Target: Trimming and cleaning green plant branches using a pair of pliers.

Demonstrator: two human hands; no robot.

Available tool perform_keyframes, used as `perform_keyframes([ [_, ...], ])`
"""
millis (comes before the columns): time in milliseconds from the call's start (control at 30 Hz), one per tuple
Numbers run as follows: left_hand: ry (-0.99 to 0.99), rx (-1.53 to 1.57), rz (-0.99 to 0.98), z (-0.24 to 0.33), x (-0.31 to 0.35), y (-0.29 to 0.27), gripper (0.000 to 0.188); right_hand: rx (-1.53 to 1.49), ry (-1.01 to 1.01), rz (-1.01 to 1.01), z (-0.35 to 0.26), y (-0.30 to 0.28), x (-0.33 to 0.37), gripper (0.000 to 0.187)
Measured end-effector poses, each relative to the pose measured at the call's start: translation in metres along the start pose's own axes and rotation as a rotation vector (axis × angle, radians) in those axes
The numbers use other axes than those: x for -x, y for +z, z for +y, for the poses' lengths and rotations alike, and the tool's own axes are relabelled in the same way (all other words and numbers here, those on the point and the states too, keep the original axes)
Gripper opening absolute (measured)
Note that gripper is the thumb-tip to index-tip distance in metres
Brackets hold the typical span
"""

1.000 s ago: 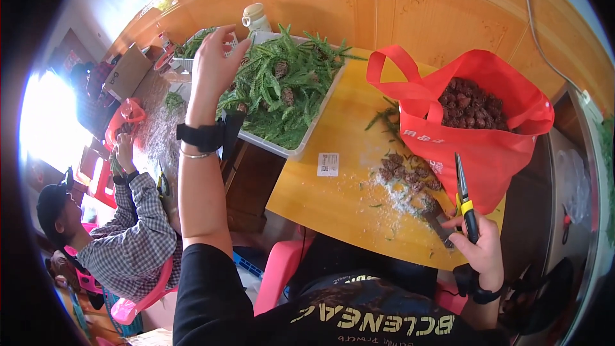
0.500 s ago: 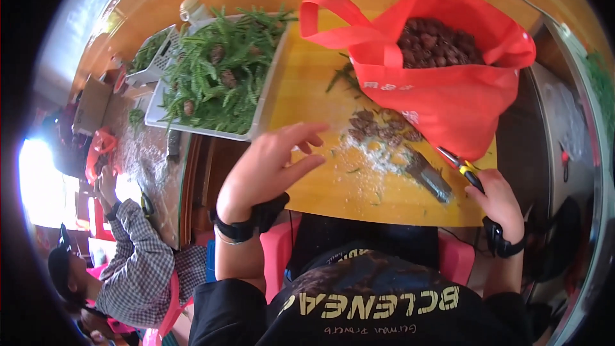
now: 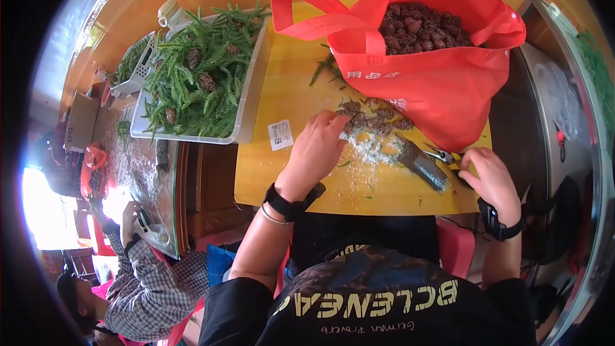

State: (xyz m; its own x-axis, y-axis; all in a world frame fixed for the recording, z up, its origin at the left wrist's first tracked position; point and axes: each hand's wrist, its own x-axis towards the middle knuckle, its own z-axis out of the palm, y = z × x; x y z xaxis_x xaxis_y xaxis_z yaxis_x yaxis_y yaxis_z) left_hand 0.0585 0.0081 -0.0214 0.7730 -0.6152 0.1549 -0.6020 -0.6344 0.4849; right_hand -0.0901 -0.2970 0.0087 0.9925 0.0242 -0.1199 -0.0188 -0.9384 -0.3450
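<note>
My left hand (image 3: 318,152) reaches to the near left of a small pile of brown pine cones (image 3: 383,118), its fingers curled and closed on a pine cone at the pile's edge. How much of that cone sits between the fingertips is partly hidden. In my right hand (image 3: 490,176) are pliers (image 3: 441,155) with yellow and black handles, their jaws apart and pointing left. Just left of the pliers lies a dark, flat bundle (image 3: 421,165), amid white powder (image 3: 373,148) and green bits on the yellow table (image 3: 307,189).
A red bag (image 3: 423,83) full of pine cones stands at the back right. At the left is a white tray (image 3: 246,106) of green sprigs with cones. A white label (image 3: 280,135) lies beside it. Another person (image 3: 144,275) works at a glass-topped table (image 3: 168,205).
My left hand has come down and right to the pine cones, its fingers closing, uncovering the white label. The pliers' jaws have opened in my right hand. The view has shifted slightly.
</note>
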Motion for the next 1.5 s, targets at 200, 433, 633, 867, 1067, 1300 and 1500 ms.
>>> perform_keyframes([
  [200,0.0,-0.207,-0.085,-0.006,-0.009,0.021,0.031,-0.115,-0.169,0.143,-0.046,0.008,-0.047,0.006],
  [433,-0.038,-0.207,-0.075,-0.006,-0.009,0.03,0.023,0.178,-0.111,0.147,-0.054,0.051,-0.099,0.008],
  [633,0.027,0.264,0.073,-0.008,0.005,0.006,0.025,0.249,-0.116,0.168,-0.055,0.069,-0.112,0.008],
  [867,-0.215,0.974,0.012,0.003,0.031,-0.012,0.02,-0.009,-0.171,0.232,-0.074,0.05,-0.115,0.004],
  [1067,-0.301,1.238,-0.059,0.003,0.04,-0.015,0.029,-0.105,-0.245,0.248,-0.074,0.042,-0.111,0.006],
  [1300,-0.281,1.411,-0.021,0.002,0.044,-0.013,0.029,-0.517,-0.203,0.292,-0.074,0.036,-0.101,0.008],
  [1500,-0.243,1.533,-0.012,0.006,0.044,-0.016,0.029,-0.372,-0.163,0.114,-0.055,0.042,-0.082,0.006],
])
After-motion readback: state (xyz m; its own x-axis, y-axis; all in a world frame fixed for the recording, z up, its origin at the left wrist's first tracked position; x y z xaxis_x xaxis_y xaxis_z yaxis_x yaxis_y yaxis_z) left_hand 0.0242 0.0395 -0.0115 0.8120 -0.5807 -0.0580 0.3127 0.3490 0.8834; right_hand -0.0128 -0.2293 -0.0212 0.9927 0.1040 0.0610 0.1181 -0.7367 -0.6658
